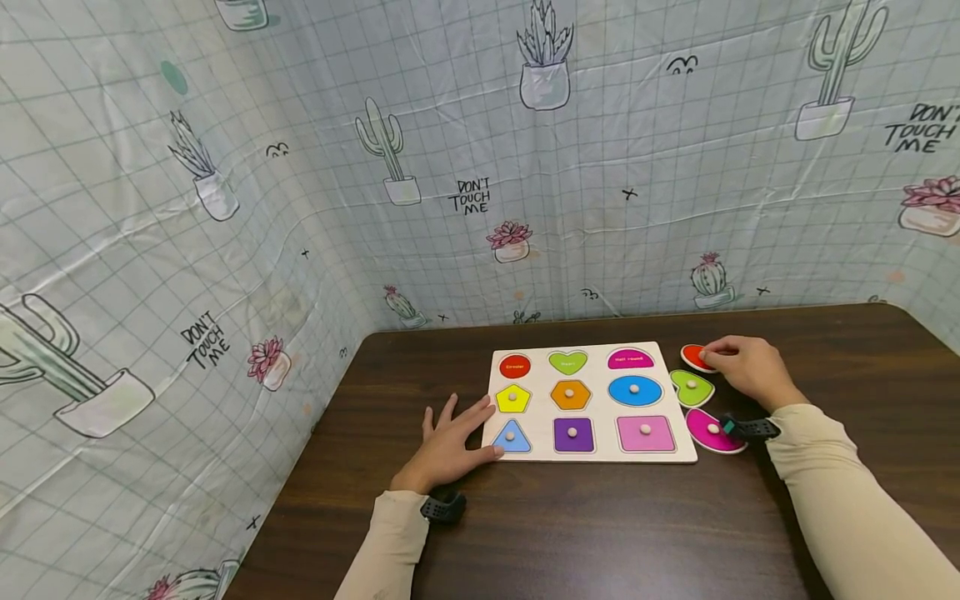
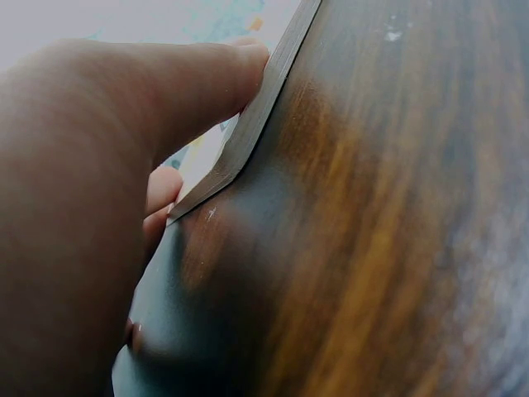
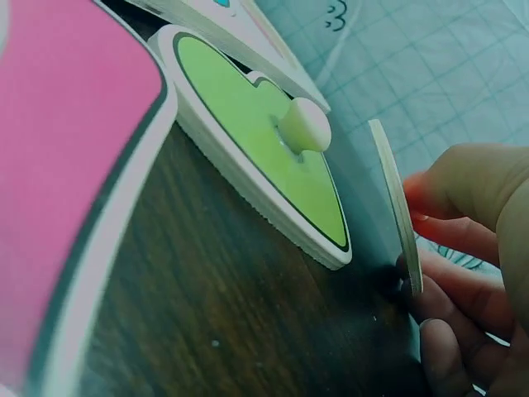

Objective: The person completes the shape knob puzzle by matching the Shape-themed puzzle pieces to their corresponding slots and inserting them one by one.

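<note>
My left hand [image 1: 446, 446] rests with spread fingers at the left edge of a white wooden peg puzzle board [image 1: 542, 417], its thumb [image 2: 211, 78] touching the lower left corner. Beyond the board's upper right corner, my right hand [image 1: 750, 369] pinches a red round puzzle piece [image 1: 692, 357]. In the right wrist view that piece [image 3: 395, 194] stands tilted, edge-on, and its knob is hidden by the fingers. A green heart piece [image 1: 686, 393] and a magenta half-round piece [image 1: 705, 423] lie beside the board's right edge, below the red one.
Several knobbed shapes, among them a yellow pentagon [image 1: 504, 403] and a blue oval [image 1: 622, 396], sit in the board. Its top row shows printed circle, heart and half-round spaces without knobs. Cactus-print cloth [image 1: 630, 250] hangs behind and left of the dark wooden table [image 1: 585, 533].
</note>
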